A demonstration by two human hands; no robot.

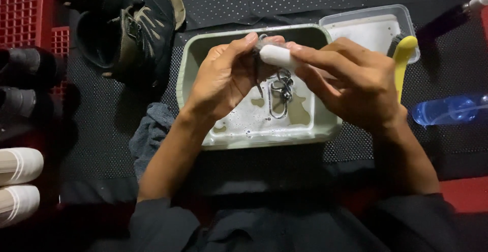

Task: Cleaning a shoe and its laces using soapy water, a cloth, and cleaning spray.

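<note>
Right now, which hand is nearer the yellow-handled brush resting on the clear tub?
Right. The right hand sits just beside the yellow-handled brush, nearly touching its handle, while pinching a white piece. The left hand is farther off, over the green basin.

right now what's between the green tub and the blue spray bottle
In the head view, the yellow brush handle and the person's right hand lie between the green tub and the blue spray bottle, over black dotted matting.
</note>
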